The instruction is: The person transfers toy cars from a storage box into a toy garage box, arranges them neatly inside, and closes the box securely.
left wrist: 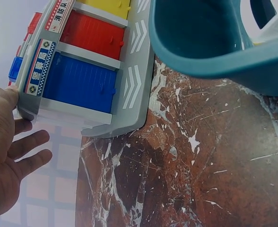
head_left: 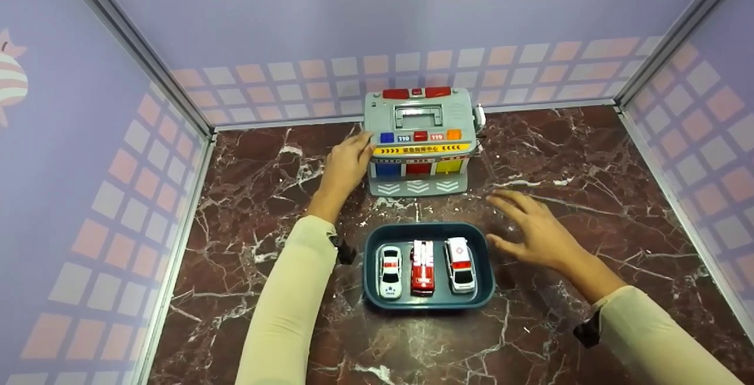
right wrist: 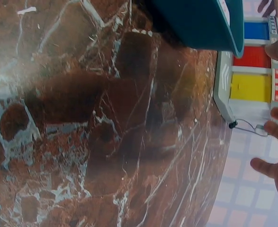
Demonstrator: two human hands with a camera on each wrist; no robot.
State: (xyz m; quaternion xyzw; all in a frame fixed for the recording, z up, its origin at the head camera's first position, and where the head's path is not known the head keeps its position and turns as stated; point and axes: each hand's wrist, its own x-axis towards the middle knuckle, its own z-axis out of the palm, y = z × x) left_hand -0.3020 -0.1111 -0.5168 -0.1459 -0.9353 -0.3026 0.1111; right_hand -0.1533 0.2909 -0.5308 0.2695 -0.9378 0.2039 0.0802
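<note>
A grey toy emergency station (head_left: 419, 120) with blue, red and yellow doors stands by the back wall. My left hand (head_left: 347, 164) touches its left front corner; in the left wrist view the thumb and index finger are at the roof's edge, the other fingers extended off the side. My right hand (head_left: 533, 229) is spread in the air beside the tray, with nothing in it. In front of the station a dark teal tray (head_left: 429, 304) holds a toy police car (head_left: 390, 273), a red toy fire truck (head_left: 422, 267) and a white toy ambulance (head_left: 460, 264), side by side.
The tray sits on a dark red marble-patterned surface (head_left: 259, 291), close before the station's ramp (head_left: 418, 188). Lilac walls with pink and white squares close off the back (head_left: 377, 26) and both sides. A white piece (head_left: 479, 116) with a cord hangs on the station's right side.
</note>
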